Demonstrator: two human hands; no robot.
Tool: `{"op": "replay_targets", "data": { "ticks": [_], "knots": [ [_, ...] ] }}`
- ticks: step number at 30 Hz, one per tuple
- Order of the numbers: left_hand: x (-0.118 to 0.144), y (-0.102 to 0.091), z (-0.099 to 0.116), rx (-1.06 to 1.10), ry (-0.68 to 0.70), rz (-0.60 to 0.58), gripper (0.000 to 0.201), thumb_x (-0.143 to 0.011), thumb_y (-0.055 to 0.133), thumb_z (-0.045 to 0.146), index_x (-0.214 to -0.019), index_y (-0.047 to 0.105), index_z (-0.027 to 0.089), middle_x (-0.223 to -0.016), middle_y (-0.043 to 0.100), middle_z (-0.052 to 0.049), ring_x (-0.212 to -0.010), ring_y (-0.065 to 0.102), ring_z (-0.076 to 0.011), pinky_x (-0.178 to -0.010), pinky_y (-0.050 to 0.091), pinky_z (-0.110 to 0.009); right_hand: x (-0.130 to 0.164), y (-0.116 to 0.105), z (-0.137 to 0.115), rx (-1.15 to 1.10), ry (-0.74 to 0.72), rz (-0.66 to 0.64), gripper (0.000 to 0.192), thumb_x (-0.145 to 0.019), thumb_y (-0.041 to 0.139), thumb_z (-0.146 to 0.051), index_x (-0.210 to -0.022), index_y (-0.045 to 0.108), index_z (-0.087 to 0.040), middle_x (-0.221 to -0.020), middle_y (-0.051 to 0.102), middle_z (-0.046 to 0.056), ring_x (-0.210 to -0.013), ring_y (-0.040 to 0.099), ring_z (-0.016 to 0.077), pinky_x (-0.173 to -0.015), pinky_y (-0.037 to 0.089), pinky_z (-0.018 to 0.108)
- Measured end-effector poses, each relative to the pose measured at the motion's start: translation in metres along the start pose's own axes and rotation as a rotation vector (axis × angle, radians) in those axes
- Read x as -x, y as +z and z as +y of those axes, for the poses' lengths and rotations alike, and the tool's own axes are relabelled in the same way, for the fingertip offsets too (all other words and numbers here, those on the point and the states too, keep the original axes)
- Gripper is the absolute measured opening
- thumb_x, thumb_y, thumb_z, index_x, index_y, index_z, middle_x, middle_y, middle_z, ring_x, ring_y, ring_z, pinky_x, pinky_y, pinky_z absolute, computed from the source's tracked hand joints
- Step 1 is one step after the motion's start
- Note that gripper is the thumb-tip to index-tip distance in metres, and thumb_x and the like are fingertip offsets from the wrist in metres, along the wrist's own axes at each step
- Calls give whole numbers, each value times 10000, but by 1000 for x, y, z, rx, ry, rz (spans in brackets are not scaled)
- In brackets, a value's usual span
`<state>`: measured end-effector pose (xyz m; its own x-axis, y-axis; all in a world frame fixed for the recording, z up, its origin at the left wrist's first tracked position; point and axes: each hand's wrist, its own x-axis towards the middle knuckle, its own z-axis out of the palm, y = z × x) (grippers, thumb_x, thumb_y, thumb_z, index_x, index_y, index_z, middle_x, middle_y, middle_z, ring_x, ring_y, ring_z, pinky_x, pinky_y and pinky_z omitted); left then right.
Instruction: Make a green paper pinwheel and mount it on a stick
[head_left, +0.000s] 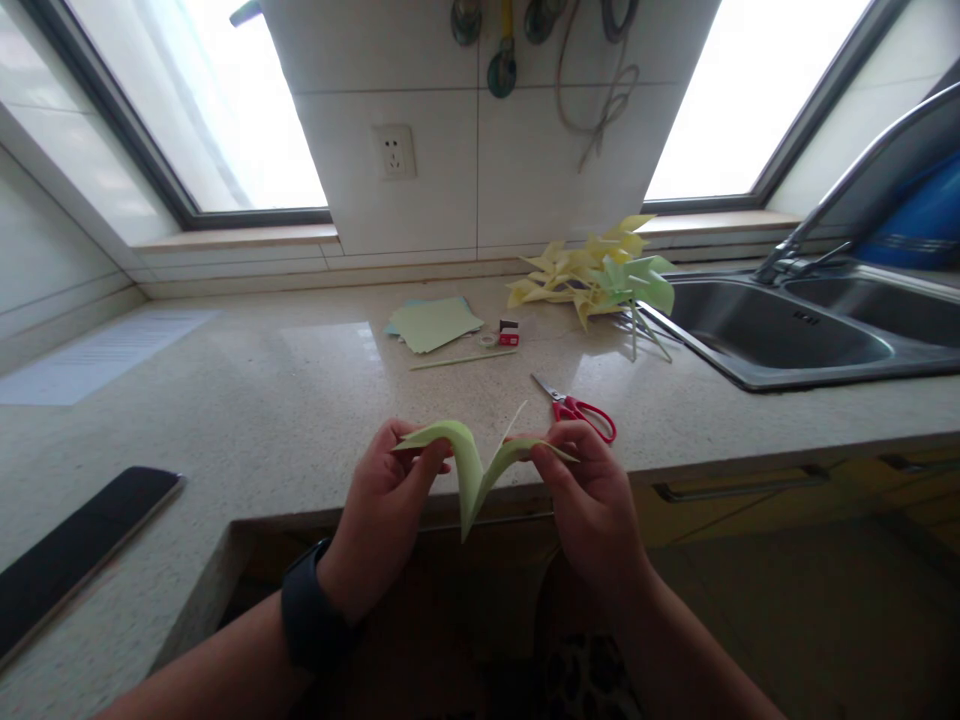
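Green paper [471, 470], no legible writing

Pale green paper [471, 468], red-handled scissors [577, 409], speckled beige counter [300, 400]

No legible text, labels or numbers on anything here.

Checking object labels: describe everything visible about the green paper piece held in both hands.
The green paper piece is thin, pale yellow-green sheet, bent into a sagging shape with curled flaps on each side and a point hanging down in the middle. The left hand pinches its left flap, the right hand its right flap. It is held in the air just in front of the counter edge, touching nothing else.
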<state>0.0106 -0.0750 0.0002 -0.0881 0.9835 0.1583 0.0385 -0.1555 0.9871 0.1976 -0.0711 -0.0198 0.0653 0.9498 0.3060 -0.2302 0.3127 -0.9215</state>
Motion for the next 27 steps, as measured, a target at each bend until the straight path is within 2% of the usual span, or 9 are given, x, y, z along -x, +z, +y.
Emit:
{"op": "replay_targets", "data": {
  "ticks": [6, 10, 13, 16, 19, 22, 25, 27],
  "knots": [
    [5, 2, 2, -42, -22, -11, 219, -921, 659, 382, -934, 568, 184, -848, 661, -6, -732, 660, -152, -660, 528, -276, 4, 8, 3, -183, 40, -36, 198, -876, 727, -297, -945, 542, -287, -846, 728, -33, -780, 690, 144, -734, 562, 289],
    [7, 2, 1, -65, 0, -21, 206, -934, 635, 384, -923, 540, 202, -820, 608, 17, -700, 644, -146, -619, 509, -265, 7, 17, 4, -281, 35, -76, 421, -685, 872, -201, -934, 544, -288, -845, 676, -58, -763, 657, 133, -719, 556, 273],
    [9, 1, 1, -77, 15, -39, 196, -948, 608, 387, -915, 536, 208, -795, 595, 18, -698, 614, -144, -600, 483, -253, 8, 22, 7, -291, 36, -52, 498, -590, 910, -143, -911, 557, -282, -807, 630, -71, -698, 614, 116, -640, 525, 237],
    [12, 2, 2, -54, 18, -85, 177, -953, 599, 370, -900, 537, 213, -802, 601, 13, -672, 568, -129, -568, 456, -234, 9, 23, 10, -276, 37, -32, 477, -583, 910, -137, -879, 563, -275, -775, 596, -76, -669, 582, 109, -607, 505, 223],
    [16, 3, 4, 85, 7, -170, 152, -932, 638, 316, -924, 516, 225, -859, 613, 12, -728, 582, -126, -618, 484, -227, 10, 21, 9, -255, 63, -15, 427, -619, 903, -172, -867, 572, -275, -819, 614, -57, -719, 600, 131, -635, 524, 247],
    [18, 3, 7, 240, -13, -256, 284, -864, 729, 252, -1043, 507, 241, -944, 653, -5, -860, 635, -154, -721, 521, -248, 12, 18, 6, -252, 94, -37, 337, -665, 888, -198, -836, 606, -268, -830, 627, -39, -710, 583, 132, -607, 504, 244],
    [17, 3, 9, 340, -69, -354, 510, -816, 793, 204, -1222, 492, 275, -961, 694, -11, -845, 666, -155, -733, 532, -250, 13, 15, 2, -265, 51, -101, 243, -714, 859, -191, -805, 648, -266, -820, 629, -35, -735, 582, 130, -634, 488, 241],
    [16, 3, 10, 359, -63, -414, 407, -823, 791, 184, -1163, 584, 272, -921, 693, -4, -820, 660, -144, -730, 533, -243, 13, 14, 0, -266, 14, -139, 198, -744, 837, -186, -817, 676, -275, -831, 635, -30, -759, 592, 135, -663, 491, 252]
  ]
}}
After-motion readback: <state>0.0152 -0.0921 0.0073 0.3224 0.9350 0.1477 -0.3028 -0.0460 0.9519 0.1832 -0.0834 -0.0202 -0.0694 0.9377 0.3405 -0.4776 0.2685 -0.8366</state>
